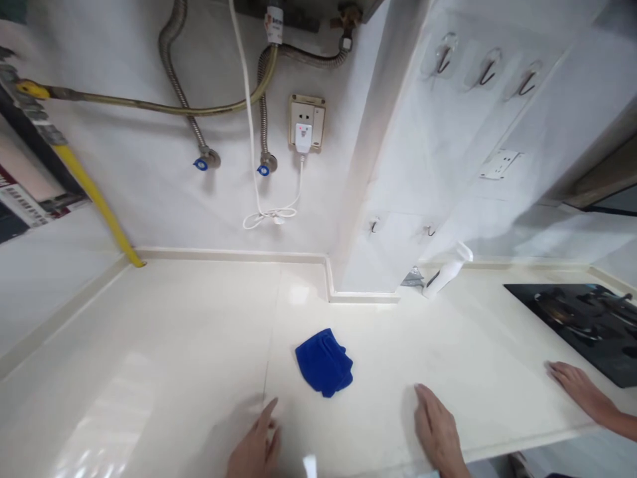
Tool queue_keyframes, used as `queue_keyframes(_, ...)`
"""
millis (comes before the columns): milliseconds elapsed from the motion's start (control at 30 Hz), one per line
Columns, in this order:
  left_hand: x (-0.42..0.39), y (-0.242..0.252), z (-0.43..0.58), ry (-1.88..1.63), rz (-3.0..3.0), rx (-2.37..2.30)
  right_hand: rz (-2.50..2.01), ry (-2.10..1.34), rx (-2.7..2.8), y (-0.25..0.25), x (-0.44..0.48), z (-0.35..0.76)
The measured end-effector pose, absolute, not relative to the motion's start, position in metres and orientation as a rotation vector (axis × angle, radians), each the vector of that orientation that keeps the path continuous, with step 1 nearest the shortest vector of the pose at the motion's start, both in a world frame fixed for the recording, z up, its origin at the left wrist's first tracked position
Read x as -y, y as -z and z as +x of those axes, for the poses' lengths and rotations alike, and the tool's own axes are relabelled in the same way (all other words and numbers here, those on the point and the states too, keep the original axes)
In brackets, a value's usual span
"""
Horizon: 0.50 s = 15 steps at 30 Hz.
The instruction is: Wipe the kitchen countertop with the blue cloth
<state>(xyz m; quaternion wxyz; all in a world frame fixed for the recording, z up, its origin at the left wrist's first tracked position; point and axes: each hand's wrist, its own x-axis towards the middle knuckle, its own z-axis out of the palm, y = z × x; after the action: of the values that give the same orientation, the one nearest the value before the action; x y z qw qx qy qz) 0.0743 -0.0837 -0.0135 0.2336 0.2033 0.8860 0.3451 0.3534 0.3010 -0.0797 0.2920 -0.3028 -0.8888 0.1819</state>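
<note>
Both hands are released and hold nothing. The left hand [256, 445] lies loosely open on the bench [174, 345], fingers pointing up-bench, and the right hand [440, 435] rests flat, palm down. The blue cloth [323, 362] sits crumpled between and beyond them, at about 1 o'clock from the left hand and 10 o'clock from the right, near both but touching neither. By my reading the work is at the approach to the cloth, with no grasp made. Taking it up would call for a short reach forward and a pinch on its bunched top, since it is soft and will drag if only pushed. At 3 o'clock from the cloth another person's hand [580, 388] rests flat near the black hob [582, 325], so that side is tight. A white bottle [445, 272] leans against the foot of the wall column [393, 219] at 1 o'clock. The widest bare run of bench lies from 8 to 11 o'clock, bounded by the back upstand [223, 254] and the yellow pipe [99, 199]. The front edge [522, 445] passes close under the right hand at 5 o'clock.
</note>
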Motion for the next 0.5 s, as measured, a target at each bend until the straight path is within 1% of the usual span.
queue_keyframes(167, -0.018, -0.013, 0.047, -0.968, 0.566, -2.396, -0.865, -0.246, 2.314, 0.098, -0.298, 0.375)
queue_keyframes(233, -0.040, -0.016, 0.038, -0.848, 0.580, -2.483, -0.878, -0.217, 2.319, 0.099, -0.298, 0.373)
queue_keyframes(367, -0.060, -0.011, 0.024, -0.574, 0.619, -2.591, -0.854, -0.180, 2.286, 0.094, -0.296, 0.368)
queue_keyframes(433, -0.062, -0.006, 0.021, -0.566, 0.612, -2.599, -0.866, -0.155, 2.263, 0.091, -0.295, 0.366)
queue_keyframes(500, -0.062, 0.001, 0.021, -0.633, 0.625, -2.607, -0.890, -0.158, 2.238, 0.090, -0.294, 0.365)
